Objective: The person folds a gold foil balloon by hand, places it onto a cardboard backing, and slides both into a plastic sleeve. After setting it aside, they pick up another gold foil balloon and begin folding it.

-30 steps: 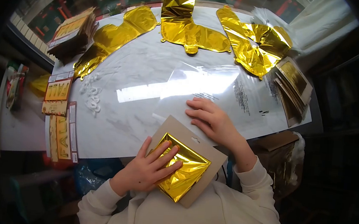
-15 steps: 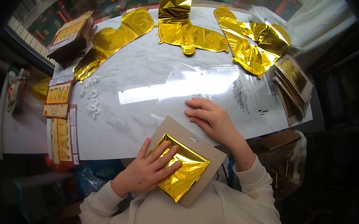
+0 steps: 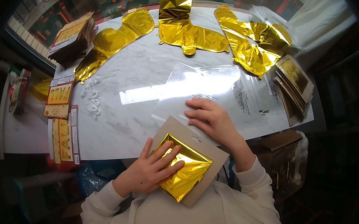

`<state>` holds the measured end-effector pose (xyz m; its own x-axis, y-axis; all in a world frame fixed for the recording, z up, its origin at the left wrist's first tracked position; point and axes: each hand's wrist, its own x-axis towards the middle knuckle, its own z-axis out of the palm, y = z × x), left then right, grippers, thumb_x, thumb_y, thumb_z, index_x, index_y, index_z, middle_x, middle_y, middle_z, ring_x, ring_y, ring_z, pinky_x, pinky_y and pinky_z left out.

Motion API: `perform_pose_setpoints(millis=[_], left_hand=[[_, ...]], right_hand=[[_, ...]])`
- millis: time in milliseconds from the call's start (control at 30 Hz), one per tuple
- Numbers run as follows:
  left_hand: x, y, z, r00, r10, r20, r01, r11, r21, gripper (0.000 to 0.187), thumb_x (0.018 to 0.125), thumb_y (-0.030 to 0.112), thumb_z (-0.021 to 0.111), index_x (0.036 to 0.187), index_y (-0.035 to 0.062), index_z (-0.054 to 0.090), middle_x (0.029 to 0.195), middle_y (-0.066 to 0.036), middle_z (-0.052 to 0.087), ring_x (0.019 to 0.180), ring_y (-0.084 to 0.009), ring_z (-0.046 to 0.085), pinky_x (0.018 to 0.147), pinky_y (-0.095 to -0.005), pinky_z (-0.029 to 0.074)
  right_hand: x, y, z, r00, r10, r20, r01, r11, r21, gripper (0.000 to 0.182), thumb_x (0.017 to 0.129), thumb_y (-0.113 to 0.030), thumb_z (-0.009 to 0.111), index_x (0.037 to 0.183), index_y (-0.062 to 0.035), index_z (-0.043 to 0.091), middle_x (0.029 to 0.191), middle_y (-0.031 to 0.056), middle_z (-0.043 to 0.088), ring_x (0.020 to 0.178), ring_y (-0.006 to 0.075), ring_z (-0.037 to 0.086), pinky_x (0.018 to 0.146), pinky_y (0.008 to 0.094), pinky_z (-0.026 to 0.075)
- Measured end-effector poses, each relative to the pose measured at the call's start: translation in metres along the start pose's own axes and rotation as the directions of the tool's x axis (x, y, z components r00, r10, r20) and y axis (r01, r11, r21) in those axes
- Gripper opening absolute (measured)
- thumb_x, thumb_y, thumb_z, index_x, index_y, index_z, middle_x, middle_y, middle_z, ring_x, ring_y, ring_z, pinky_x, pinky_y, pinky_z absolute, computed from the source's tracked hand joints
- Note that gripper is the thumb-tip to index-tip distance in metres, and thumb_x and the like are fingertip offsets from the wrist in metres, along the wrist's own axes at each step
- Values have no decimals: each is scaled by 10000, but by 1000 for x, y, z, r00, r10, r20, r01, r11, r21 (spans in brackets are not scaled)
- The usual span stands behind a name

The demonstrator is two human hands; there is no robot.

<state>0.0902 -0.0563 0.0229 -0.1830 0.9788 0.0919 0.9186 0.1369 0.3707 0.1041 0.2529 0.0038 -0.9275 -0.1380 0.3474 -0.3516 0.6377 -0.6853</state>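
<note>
The left hand (image 3: 151, 171) lies with its fingers spread and nearly flat over the folded gold foil packet (image 3: 187, 170); the thumb is hidden, so I cannot tell whether it grips from beneath. The spread suggests the foil is being kept flat against the cardboard card (image 3: 178, 131), which juts past the near edge of the table (image 3: 135, 125), over the lap, and so probably needs a steadying hand. The right hand (image 3: 213, 119) rests just beyond the card, its fingers parted, loosely bent and closed on nothing visible. They lie over the clear plastic film (image 3: 219, 94), perhaps to keep it from sliding.

By count: one packet on one card. The film spreads beyond the card; its layers cannot be counted. To the card's left lie a heap of white loops (image 3: 93, 102), too tangled to number, and, farther left, at least two printed packs (image 3: 59, 97). Far beyond the card are three unfolded gold foil shapes (image 3: 173, 34), set apart, likely so each outline shows. Two piles flank them, both too tight to count: printed packs (image 3: 70, 38) beyond and left of the card, brown cards (image 3: 294, 88) beyond and right.
</note>
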Motion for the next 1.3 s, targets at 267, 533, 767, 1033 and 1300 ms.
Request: perform_pose_setpoints(millis=[267, 533, 767, 1033, 1300], left_hand=[[4, 2, -1, 1000, -3, 20, 4, 1000, -7, 530, 1026, 309, 607, 1532, 171, 529, 1653, -202, 411, 1556, -423, 350, 1206, -748, 161], [5, 4, -2, 999, -7, 36, 7, 1000, -4, 540, 1037, 305, 595, 1552, 165, 509, 1656, -215, 402, 1552, -438, 348, 1188, -764, 166], [7, 7, -4, 999, -47, 28, 47, 999, -6, 558, 1038, 299, 605, 1563, 144, 494, 1655, -227, 398, 1551, -444, 348, 1183, -765, 177], [11, 7, 1, 997, -71, 9, 71, 997, -36, 556, 1043, 246, 598, 1575, 129, 488, 1677, -226, 370, 1566, -453, 317, 1218, -753, 96], [12, 7, 4, 997, -66, -29, 64, 997, -47, 554, 1019, 228, 629, 1548, 108, 515, 1657, -245, 393, 1558, -466, 326, 1204, -774, 97]], right_hand=[[1, 0, 1, 999, -34, -20, 32, 997, -67, 229, 930, -124, 771, 1157, -91, 776, 1319, 85, 717, 1259, 314, 653, 1052, 400, 535], [10, -6, -7, 994, -82, -70, 69, 983, -168, 163, 914, -155, 770, 1066, -98, 764, 1197, 72, 737, 1103, 287, 699, 892, 386, 588], [7, -8, -17, 986, -167, 12, 165, 962, -215, 181, 908, -144, 780, 1085, -115, 757, 1069, 54, 712, 955, 283, 668, 816, 396, 544], [-8, -5, -33, 952, -285, 112, 306, 874, -378, 231, 881, -130, 761, 1112, -124, 761, 996, 48, 687, 928, 262, 659, 811, 394, 535], [0, 3, -27, 948, -304, 94, 317, 881, -352, 284, 850, -106, 753, 1134, -124, 756, 980, 42, 691, 909, 254, 671, 800, 385, 545]])
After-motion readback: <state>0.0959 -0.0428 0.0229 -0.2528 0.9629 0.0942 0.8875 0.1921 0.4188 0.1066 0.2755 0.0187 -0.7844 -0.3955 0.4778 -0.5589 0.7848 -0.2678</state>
